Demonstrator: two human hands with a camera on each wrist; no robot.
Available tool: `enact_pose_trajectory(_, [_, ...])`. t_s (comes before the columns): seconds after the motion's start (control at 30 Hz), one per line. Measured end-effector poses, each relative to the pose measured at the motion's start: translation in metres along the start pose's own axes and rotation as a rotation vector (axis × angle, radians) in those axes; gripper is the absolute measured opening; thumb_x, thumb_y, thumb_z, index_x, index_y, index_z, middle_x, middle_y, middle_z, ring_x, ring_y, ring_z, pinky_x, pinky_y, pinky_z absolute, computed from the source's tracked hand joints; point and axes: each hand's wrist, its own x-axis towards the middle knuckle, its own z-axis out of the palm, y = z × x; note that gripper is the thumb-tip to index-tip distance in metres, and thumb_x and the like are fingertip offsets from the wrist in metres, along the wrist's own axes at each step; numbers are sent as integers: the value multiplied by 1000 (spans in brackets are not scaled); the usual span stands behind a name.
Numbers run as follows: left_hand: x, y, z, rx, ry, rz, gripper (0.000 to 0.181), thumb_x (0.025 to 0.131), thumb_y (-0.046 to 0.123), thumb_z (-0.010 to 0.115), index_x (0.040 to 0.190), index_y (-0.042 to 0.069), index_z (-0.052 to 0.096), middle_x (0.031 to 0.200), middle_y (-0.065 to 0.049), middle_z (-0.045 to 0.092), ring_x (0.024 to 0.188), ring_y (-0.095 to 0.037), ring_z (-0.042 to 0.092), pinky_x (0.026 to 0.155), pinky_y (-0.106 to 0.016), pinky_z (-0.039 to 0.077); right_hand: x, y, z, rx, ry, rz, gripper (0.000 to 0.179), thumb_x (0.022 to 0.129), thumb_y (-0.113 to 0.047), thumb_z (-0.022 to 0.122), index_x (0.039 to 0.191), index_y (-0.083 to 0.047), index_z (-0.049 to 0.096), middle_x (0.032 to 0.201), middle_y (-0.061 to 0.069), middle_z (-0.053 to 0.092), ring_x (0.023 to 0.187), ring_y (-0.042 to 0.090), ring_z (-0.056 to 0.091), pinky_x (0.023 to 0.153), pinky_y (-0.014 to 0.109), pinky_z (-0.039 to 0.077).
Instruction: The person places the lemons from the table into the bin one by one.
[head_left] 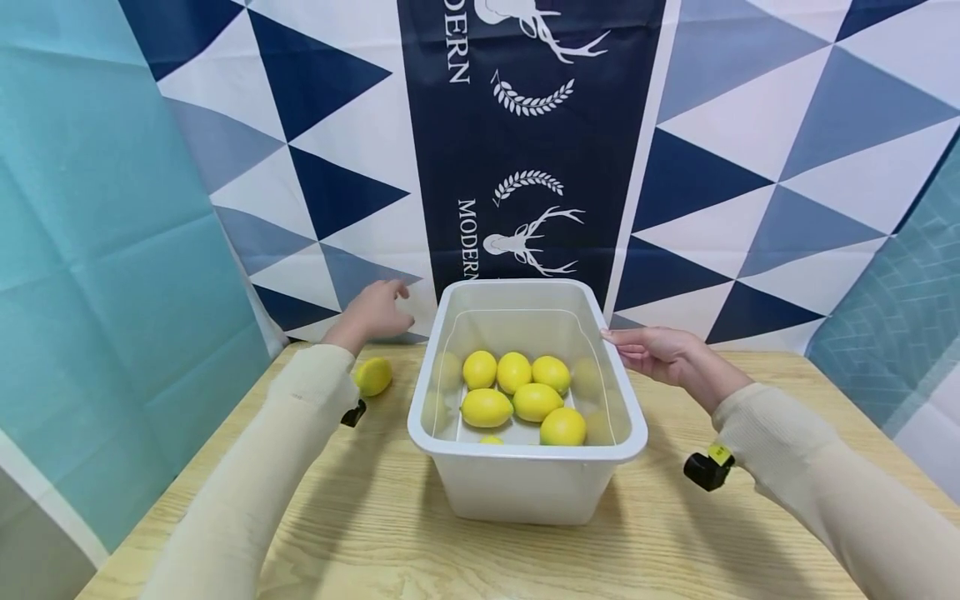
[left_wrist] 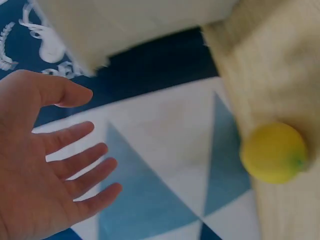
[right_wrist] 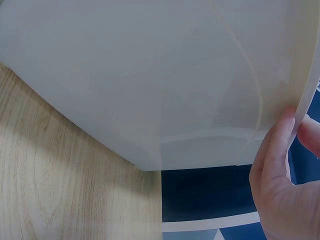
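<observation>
A white plastic bin [head_left: 525, 479] stands on the table with several yellow lemons [head_left: 487, 408] on its floor. My left hand [head_left: 378, 309] hovers left of the bin, apart from it, holding nothing. Its fingers are spread and loosely bent in the left wrist view. Below that hand, a single lemon [left_wrist: 274, 153] lies on the table outside the bin. My right hand [head_left: 660, 352] is at the bin's right rim. There the right wrist view shows the fingers [right_wrist: 280, 150] on the outer wall and the thumb over the rim, pinching it.
The wooden table [head_left: 360, 533] ends at the back against a patterned hanging cloth [head_left: 330, 167]. A teal cloth [head_left: 135, 292] hangs along the left side, and another teal surface [head_left: 892, 325] is on the right. Small black devices [head_left: 707, 471] are strapped at the wrists.
</observation>
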Motion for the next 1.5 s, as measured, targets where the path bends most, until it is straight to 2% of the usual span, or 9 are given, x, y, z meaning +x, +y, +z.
enact_pose_trajectory(0.17, [-5, -18, 15, 27, -40, -98, 50, 85, 20, 56, 131, 1, 50, 134, -20, 53, 119, -34, 52, 102, -51, 46, 0, 1, 1, -15, 18, 1, 12, 89, -12, 67, 79, -16, 71, 81, -3, 72, 76, 7, 70, 76, 17, 58])
enact_pose_trajectory(0.27, [-7, -24, 22, 42, -48, -127, 49, 86, 22, 57, 129, 0, 51, 131, -20, 56, 116, -34, 55, 100, -50, 48, 0, 1, 2, -19, 28, 5, 12, 89, -13, 67, 79, -16, 71, 81, -3, 72, 76, 7, 70, 77, 17, 58])
enact_pose_trajectory(0.5, [-9, -20, 35, 36, -82, -216, 36, 83, 23, 61, 112, 1, 59, 115, -18, 63, 98, -30, 57, 93, -51, 48, -3, 1, 1, -16, 34, 8, 15, 91, -13, 65, 78, -16, 71, 79, -3, 72, 74, 7, 70, 75, 16, 57])
enact_pose_trajectory(0.63, [-11, -24, 46, 58, -51, -289, 46, 82, 23, 62, 121, 0, 57, 120, -21, 63, 96, -30, 58, 93, -53, 48, -3, 3, -1, -10, 27, 9, 12, 89, -13, 67, 78, -16, 71, 79, -2, 72, 74, 7, 70, 75, 16, 57])
enact_pose_trajectory(0.7, [-12, -26, 50, 67, -41, -312, 43, 82, 24, 61, 117, 0, 59, 114, -20, 65, 91, -29, 58, 88, -50, 51, -3, 3, -1, -15, 23, 10, 11, 89, -13, 68, 78, -16, 71, 79, -3, 72, 74, 7, 70, 75, 16, 57])
enact_pose_trajectory(0.87, [-12, -30, 58, 75, -56, -325, 26, 81, 23, 59, 96, 2, 65, 99, -16, 66, 80, -25, 56, 77, -44, 52, -3, 2, -1, -37, 21, 9, 11, 89, -14, 68, 78, -16, 71, 79, -3, 72, 73, 6, 71, 75, 15, 57])
enact_pose_trajectory(0.97, [-11, -33, 63, 58, -65, -331, 24, 81, 21, 59, 93, 2, 65, 101, -17, 65, 81, -25, 56, 76, -44, 52, -4, 1, -1, -35, 19, 6, 12, 89, -14, 67, 79, -16, 72, 79, -3, 73, 74, 6, 71, 76, 16, 57])
enact_pose_trajectory(1.23, [-8, -38, 79, 67, -46, -333, 34, 78, 19, 59, 101, -4, 65, 118, -27, 59, 105, -39, 54, 88, -51, 52, -3, 0, -1, -25, 22, 11, 14, 91, -12, 65, 78, -15, 72, 79, -3, 73, 74, 6, 71, 76, 16, 57])
enact_pose_trajectory(1.5, [-9, -49, 88, 54, -20, -278, 46, 78, 11, 57, 119, -10, 51, 129, -32, 45, 117, -47, 43, 91, -54, 51, -2, 0, 0, -28, 38, 18, 13, 90, -14, 67, 78, -16, 72, 80, -3, 72, 74, 7, 71, 75, 16, 57])
